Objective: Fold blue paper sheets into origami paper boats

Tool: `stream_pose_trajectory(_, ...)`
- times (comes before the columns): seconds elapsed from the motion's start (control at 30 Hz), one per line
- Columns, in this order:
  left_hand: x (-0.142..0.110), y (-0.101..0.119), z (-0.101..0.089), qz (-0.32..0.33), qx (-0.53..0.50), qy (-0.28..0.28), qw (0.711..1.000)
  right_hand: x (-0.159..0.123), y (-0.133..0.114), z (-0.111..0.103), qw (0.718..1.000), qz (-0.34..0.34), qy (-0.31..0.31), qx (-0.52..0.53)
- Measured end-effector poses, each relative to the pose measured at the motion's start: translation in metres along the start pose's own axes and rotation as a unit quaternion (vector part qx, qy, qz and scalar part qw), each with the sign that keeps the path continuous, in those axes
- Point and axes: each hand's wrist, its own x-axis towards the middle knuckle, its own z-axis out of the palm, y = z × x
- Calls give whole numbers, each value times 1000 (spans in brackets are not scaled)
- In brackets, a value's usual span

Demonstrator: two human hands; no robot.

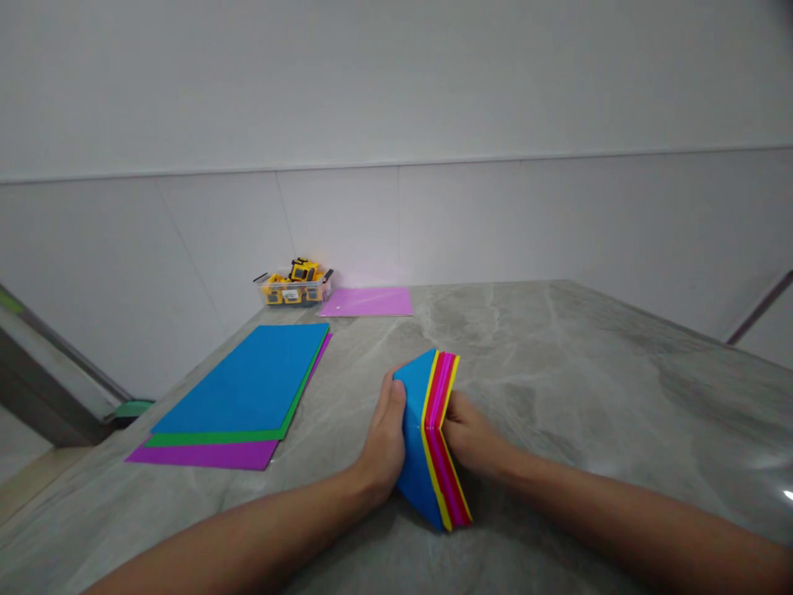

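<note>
A thick, folded stack of coloured sheets [416,450] stands on edge between my hands, bent at mid-height. Its outer face is blue, and its edge shows yellow, red and pink layers. On the left side, my left hand [385,434] grips the stack with the thumb along the blue face. My right hand [474,434] is closed against the opposite side, and its fingertips are hidden behind the layers. To the left lie flat sheets: a blue sheet [248,376] over a green sheet [216,439], with a purple sheet [211,456] underneath.
At the back of the grey marbled table [545,372] stands a clear plastic box [315,291] holding yellow toy vehicles [305,269]. A pink sheet [368,302] lies beside it. The white wall [471,215] rises behind the table's far edge.
</note>
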Motion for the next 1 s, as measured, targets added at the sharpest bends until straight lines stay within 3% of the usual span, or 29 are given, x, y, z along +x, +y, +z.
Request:
stream_pose_trajectory(0.07, 2, 0, 3, -21, 15, 22, 999, 2, 2, 1, 1000, 1, 6, -1)
stream_pose_trajectory(0.13, 4, 4, 3, -24, 27, -1, 999, 6, 3, -1, 1000, 4, 14, -9)
stream_pose_trajectory(0.33, 6, 19, -8, 110, 180, -85, 974, 17, 10, -16, 985, -11, 139, -104)
stream_pose_trajectory(0.4, 11, 17, -11, 106, 201, -91, 970, 18, 11, -20, 982, 2, 142, -122)
stream_pose_trajectory(0.47, 19, 13, -13, 65, 149, -86, 983, 18, 10, -22, 983, -13, 132, -130)
stream_pose_trajectory(0.53, 26, 11, -14, -9, 11, -88, 996, 17, 9, -23, 979, -48, 147, -131)
stream_pose_trajectory(0.6, 30, 12, -14, -74, -103, -93, 988, 18, 10, -23, 975, -63, 185, -106)
stream_pose_trajectory(0.67, 30, 14, -13, -109, -147, -95, 979, 20, 13, -25, 975, -46, 206, -73)
stream_pose_trajectory(0.87, 23, 15, -14, -97, -32, -146, 984, 23, 21, -23, 996, 28, 83, -32)
stream_pose_trajectory(1.0, 26, 16, -18, -78, 10, -185, 980, 20, 18, -19, 998, 27, 64, -6)
